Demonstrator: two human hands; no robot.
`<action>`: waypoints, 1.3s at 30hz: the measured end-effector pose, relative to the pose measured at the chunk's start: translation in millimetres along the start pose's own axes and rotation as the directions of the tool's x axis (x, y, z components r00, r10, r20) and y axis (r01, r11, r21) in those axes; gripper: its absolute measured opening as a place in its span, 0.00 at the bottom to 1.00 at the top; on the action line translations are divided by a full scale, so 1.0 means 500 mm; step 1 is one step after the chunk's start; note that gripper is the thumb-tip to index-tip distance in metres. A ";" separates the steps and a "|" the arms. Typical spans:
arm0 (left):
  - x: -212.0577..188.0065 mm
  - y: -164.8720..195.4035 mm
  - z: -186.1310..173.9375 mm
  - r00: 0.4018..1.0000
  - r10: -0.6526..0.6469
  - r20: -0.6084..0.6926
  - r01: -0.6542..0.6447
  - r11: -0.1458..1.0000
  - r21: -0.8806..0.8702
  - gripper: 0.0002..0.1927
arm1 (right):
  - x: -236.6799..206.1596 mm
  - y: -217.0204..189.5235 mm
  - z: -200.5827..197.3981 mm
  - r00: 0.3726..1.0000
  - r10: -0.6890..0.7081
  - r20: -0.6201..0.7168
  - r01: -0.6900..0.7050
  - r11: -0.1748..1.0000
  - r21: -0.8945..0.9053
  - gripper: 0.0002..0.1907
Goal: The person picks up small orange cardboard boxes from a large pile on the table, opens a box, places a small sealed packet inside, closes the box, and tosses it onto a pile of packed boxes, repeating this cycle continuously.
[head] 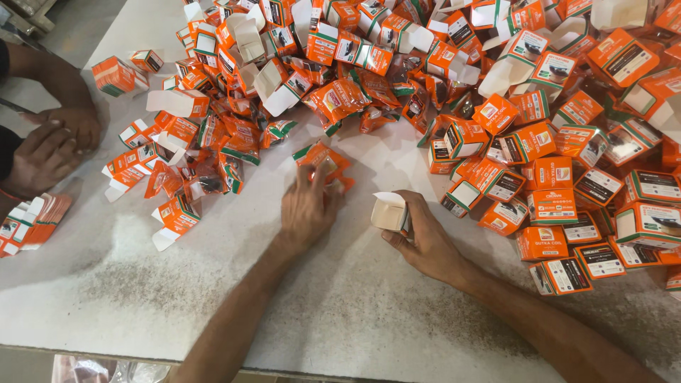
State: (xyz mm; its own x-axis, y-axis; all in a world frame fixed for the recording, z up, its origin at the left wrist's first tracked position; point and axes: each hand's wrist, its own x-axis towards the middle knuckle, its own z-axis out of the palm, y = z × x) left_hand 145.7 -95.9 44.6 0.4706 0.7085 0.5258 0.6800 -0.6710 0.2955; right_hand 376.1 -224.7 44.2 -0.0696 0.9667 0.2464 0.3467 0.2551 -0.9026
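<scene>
table (340, 312): bears everything
left hand (306, 207): on sachet (323, 157), left of right hand (425, 241)
right hand: holds open carton (391, 211)
closed cartons (567, 206): heaped right
sachets, open cartons (284, 78): piled behind
co-worker's hands (57, 138): far left
flat cartons (32, 221): left edge
</scene>
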 end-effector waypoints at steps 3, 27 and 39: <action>0.041 -0.025 0.013 0.980 -0.196 -0.020 0.195 0.980 -0.051 0.14 | -0.003 -0.002 0.000 1.000 0.002 0.006 -0.002 1.000 -0.028 0.31; -0.026 0.085 -0.042 0.905 0.219 -0.366 -0.323 0.912 -0.252 0.28 | -0.001 0.041 -0.011 0.980 -0.166 -0.107 0.139 0.966 -0.219 0.32; -0.037 0.166 -0.013 0.936 0.329 -0.125 -0.342 0.934 -0.102 0.28 | -0.006 0.039 -0.010 0.975 -0.186 -0.122 0.151 0.956 -0.252 0.33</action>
State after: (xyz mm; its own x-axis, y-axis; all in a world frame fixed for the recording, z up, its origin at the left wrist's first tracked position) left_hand 190.0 -166.2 64.8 0.5936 0.4155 0.6892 0.4173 -0.8912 0.1778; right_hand 387.9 -222.5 27.8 -0.0179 0.8920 0.4517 0.5569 0.3841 -0.7364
